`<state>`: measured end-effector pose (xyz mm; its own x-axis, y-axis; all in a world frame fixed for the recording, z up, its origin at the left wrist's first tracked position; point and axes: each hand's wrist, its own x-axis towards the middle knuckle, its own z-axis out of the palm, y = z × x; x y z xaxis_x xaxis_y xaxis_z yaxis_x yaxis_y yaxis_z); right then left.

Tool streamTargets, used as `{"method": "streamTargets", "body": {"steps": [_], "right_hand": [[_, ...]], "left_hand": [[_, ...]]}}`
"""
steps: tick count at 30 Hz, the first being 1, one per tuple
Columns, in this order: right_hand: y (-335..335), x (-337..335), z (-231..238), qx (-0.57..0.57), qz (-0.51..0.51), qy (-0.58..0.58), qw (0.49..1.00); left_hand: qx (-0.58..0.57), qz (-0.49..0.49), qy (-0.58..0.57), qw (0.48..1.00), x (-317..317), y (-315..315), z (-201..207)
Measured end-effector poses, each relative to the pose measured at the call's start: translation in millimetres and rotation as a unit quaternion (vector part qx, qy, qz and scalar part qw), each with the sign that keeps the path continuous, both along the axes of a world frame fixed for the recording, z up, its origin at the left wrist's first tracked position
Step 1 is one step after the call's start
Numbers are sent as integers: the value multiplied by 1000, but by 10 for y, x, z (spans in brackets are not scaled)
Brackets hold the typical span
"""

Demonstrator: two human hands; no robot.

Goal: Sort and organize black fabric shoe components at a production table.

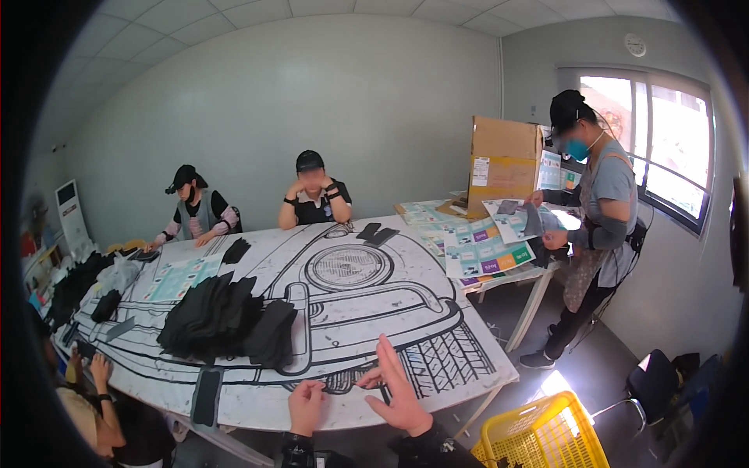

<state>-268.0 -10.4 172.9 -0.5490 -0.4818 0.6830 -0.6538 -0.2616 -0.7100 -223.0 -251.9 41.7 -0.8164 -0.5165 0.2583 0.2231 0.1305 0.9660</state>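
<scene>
Above the near edge of the table, my left hand [307,407] is closed, thumb and fingertips drawn together; whatever they may hold is too small to make out. Just to its right, my right hand [399,394] is raised with fingers stretched and thumb apart, holding nothing I can see. Both hands are over the white table [335,402], whose top carries a black line drawing of a car front. A tall heap of black cloth pieces [214,316] lies beyond my left hand. Nearer the edge on the left is a flat dark piece with a grey border [207,396].
A yellow plastic basket [546,425] stands at lower right, near dark chairs [655,382]. Two people sit across the table; another works at lower left. At right, a standing person holds grey cloth [534,220] by a side table with printed sheets [491,253] and a cardboard box [503,168].
</scene>
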Motion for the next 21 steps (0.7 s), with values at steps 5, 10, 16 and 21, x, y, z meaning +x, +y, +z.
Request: {"method": "streamTargets", "body": {"steps": [5, 10, 16, 21], "right_hand": [[222, -315, -538, 85, -47, -110, 989], [308, -470, -1159, 55, -28, -316, 947], [345, -484, -1168, 7, -40, -328, 944], [382, -490, -1169, -9, -38, -345, 938]], "left_hand": [[0, -11, 0, 1000, -2, 53, 83], [4, -6, 4, 1000, -21, 90, 122], [-2, 3, 2, 1000, -26, 111, 116], [-14, -5, -5, 1000, -11, 128, 130]]}}
